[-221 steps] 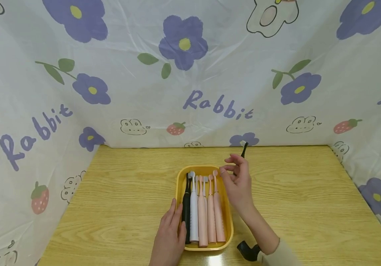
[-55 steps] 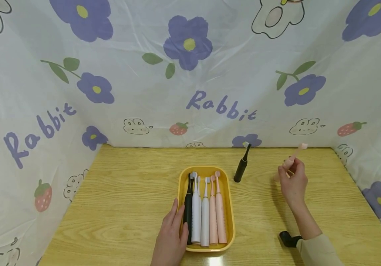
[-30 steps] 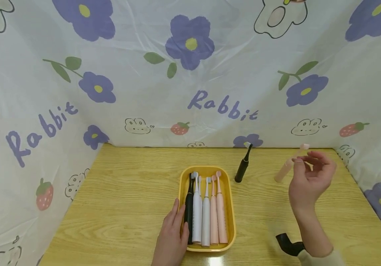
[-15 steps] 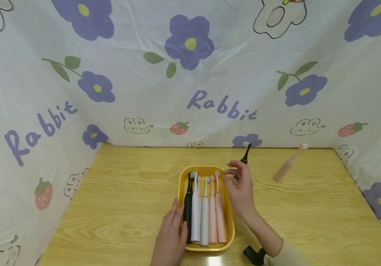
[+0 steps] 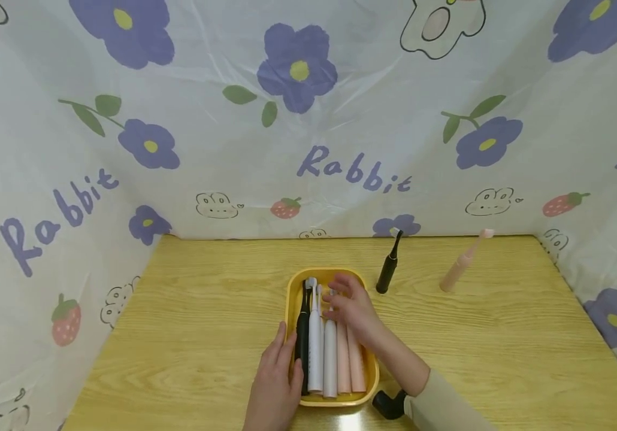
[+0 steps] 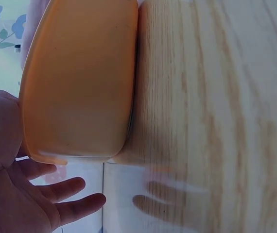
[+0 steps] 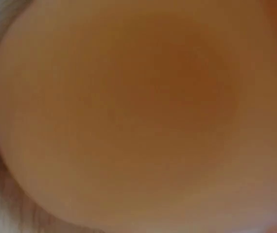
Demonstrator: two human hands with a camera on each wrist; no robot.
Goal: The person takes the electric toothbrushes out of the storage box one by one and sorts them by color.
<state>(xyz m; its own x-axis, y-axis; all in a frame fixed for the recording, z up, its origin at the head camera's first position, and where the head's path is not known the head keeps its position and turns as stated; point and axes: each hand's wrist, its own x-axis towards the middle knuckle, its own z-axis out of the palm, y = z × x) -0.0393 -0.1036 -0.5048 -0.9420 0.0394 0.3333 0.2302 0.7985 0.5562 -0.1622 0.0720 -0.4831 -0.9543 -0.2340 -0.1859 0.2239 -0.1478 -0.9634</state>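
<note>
A yellow tray stands on the table in the head view, with several electric toothbrushes lying side by side in it. A black toothbrush lies at its left, then a white toothbrush, a light grey toothbrush and pink toothbrushes at the right. My left hand rests at the tray's left rim; in the left wrist view its fingers extend past the tray wall. My right hand is over the toothbrush heads, fingers spread and bent a little, hiding the pink ones' heads.
Behind and right of the tray, a black toothbrush and a pink toothbrush stand upright on the wooden table. A printed white curtain encloses the back and sides. Close, blurred skin-toned surface fills the right wrist view.
A pink toothbrush has gone from the tray to the table at the right, where my right hand let it go. That hand has come back left over the tray. The left hand stays put.
</note>
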